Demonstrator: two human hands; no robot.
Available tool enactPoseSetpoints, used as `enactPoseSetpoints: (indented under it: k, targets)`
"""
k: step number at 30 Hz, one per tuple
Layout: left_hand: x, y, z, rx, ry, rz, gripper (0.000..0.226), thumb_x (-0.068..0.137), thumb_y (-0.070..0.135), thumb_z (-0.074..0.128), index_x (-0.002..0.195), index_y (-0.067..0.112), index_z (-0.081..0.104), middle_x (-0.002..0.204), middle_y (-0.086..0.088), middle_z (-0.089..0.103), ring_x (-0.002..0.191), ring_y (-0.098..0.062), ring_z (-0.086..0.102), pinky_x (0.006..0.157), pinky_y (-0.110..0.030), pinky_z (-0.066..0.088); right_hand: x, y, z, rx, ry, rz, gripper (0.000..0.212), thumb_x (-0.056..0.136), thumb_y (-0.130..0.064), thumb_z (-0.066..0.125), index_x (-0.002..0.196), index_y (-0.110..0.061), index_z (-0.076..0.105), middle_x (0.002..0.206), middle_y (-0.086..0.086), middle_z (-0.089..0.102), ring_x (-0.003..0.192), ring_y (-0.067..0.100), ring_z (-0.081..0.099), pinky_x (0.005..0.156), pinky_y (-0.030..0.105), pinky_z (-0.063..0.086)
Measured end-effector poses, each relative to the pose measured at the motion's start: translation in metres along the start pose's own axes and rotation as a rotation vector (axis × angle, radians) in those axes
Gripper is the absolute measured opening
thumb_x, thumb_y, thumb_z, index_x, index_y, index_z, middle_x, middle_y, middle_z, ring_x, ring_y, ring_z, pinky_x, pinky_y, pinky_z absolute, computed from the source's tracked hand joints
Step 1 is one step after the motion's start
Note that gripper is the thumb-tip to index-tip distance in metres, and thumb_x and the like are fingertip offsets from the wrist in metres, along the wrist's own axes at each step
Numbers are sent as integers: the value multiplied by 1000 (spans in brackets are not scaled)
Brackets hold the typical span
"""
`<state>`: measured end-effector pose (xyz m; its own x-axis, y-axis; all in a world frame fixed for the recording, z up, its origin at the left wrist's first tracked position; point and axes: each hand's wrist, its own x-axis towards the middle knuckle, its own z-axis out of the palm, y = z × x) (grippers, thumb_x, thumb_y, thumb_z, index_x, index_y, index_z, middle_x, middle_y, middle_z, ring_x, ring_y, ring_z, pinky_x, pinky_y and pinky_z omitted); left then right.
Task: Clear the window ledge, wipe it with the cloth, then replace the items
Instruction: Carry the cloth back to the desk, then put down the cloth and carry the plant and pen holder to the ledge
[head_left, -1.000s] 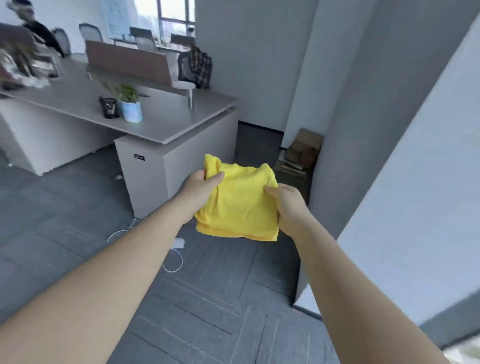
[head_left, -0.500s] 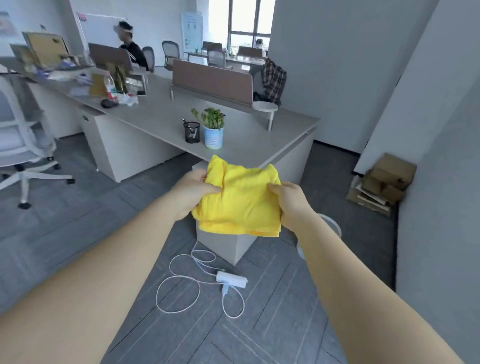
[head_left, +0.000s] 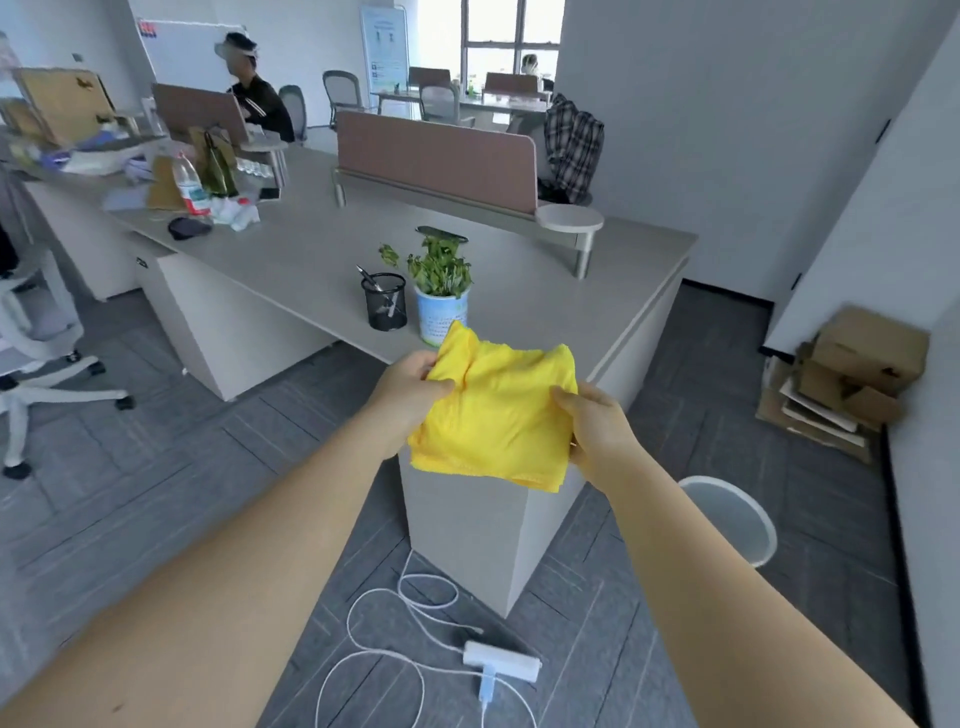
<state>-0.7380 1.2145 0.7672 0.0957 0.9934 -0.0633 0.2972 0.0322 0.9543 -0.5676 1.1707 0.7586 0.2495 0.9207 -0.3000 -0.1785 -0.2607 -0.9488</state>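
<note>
Two hands carry one folded yellow cloth (head_left: 496, 413) out in front of the body, in the air above the near corner of the grey desk (head_left: 519, 270). Left hand (head_left: 410, 397) pinches the cloth's upper left corner, thumb on top, fingers curled beneath. Right hand (head_left: 597, 423) is closed on the right edge, thumb across the top face. Cloth is folded into a thick square pad, layered edges showing along the bottom; probably held at both sides to keep the folds from dropping open.

No window ledge within reach here. Only window in view (head_left: 511, 36) is far off at the back of the room, beyond another row of desks.

On the desk just behind the cloth: a potted plant in a white cup (head_left: 441, 306) and a black mesh pen holder (head_left: 384, 301), standing side by side. Likely the ledge items, parked here to stay clear of the wiping, though that cannot be confirmed from this view.

Floor hazards: white cable with a power strip (head_left: 501, 660) looped on the carpet directly ahead, and a white bin (head_left: 727, 519) beside the desk end. Cardboard boxes (head_left: 852, 374) are stacked against the right wall.

Judgement: cloth is in hand and not in contact with any surface; wiping is not under way at this spot.
</note>
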Motion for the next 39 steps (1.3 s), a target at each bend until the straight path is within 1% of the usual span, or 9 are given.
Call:
enactPoseSetpoints:
  k: [7, 10, 13, 16, 22, 27, 30, 35, 39]
  targets:
    - [127, -37, 32, 117, -49, -68, 32, 85, 9, 51, 117, 8, 50, 123, -13, 55, 111, -28, 50, 88, -33, 39, 111, 12, 5, -179, 159, 90, 24, 91, -7, 48, 112, -1, 59, 100, 15, 56, 93, 29, 54, 96, 47, 46]
    - [179, -55, 45, 170, -111, -71, 30, 85, 8, 51, 115, 6, 51, 121, -15, 56, 102, -26, 51, 81, -29, 35, 157, 20, 10, -192, 241, 141, 28, 90, -3, 46, 115, 6, 55, 121, 33, 55, 108, 43, 57, 99, 57, 43]
    - [237, -74, 57, 213, -186, -78, 29, 85, 9, 51, 113, 5, 52, 120, -17, 57, 107, -31, 52, 85, -34, 39, 207, 33, 16, -193, 320, 189, 30, 87, -1, 45, 113, 10, 53, 102, 36, 56, 82, 28, 50, 88, 47, 51]
    - [287, -92, 68, 262, -246, -87, 29, 86, 11, 50, 115, 8, 51, 120, -15, 57, 111, -32, 51, 91, -37, 40, 253, 45, 21, -219, 391, 253, 28, 85, -1, 44, 109, 9, 56, 74, 11, 46, 75, 23, 41, 66, 34, 37]
    - [340, -124, 85, 254, -348, -142, 32, 87, 11, 49, 119, 7, 47, 111, -8, 52, 97, -20, 46, 75, -28, 35, 304, 64, 27, -305, 479, 317, 20, 84, 0, 43, 94, 7, 59, 71, 8, 45, 76, 24, 41, 69, 36, 37]
    - [345, -134, 87, 278, -321, -125, 39, 81, 7, 58, 118, 5, 47, 109, -8, 53, 105, -23, 49, 80, -29, 39, 307, 72, 23, -505, 532, 288, 31, 80, 2, 45, 107, 6, 60, 90, 15, 56, 81, 27, 51, 67, 31, 43]
    - [338, -128, 76, 296, -220, -79, 41, 80, 8, 58, 119, 5, 48, 130, -13, 52, 121, -27, 47, 98, -34, 36, 300, 66, 30, -644, 537, 213, 41, 84, -6, 49, 124, -10, 54, 128, 13, 54, 119, 32, 49, 99, 41, 41]
    - [316, -119, 41, 159, -139, -82, 28, 83, 9, 53, 110, 4, 53, 117, -15, 60, 105, -26, 55, 83, -20, 45, 294, 55, 68, -664, 364, 44, 40, 85, -11, 56, 125, -7, 53, 132, 14, 54, 124, 30, 48, 104, 39, 38]
    - [305, -121, -6, 114, -29, -93, 23, 83, 10, 54, 105, 2, 56, 115, -17, 61, 108, -27, 55, 91, -31, 40, 294, 51, 114, -597, 238, -13, 45, 84, -12, 60, 127, -4, 50, 131, 14, 55, 121, 25, 50, 95, 27, 38]
